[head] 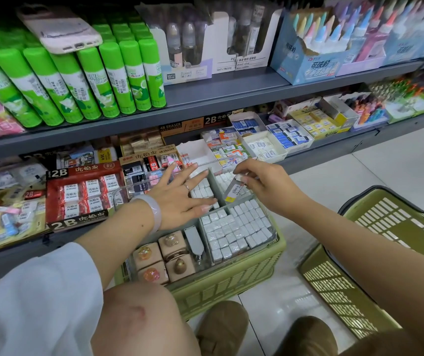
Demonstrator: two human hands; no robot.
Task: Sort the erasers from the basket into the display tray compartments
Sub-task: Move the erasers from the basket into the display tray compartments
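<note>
Right hand (265, 186) pinched a wrapped eraser (236, 188) over the display tray (270, 222), probably aiming for a back compartment. Left hand (180, 201) lay flat, fingers spread wide, steadying the rows.

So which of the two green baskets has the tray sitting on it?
The crate-like basket by the shelf, under both hands; the clear tray rests on it. The handled basket on the right looks empty.

stationery shop aisle: grey shelves (231, 93) are carrying rows of green glue sticks (77, 80), boxed 2b erasers (85, 191) w/ price labels; green shopping basket (375, 258) is sitting on tiled floor.
</note>
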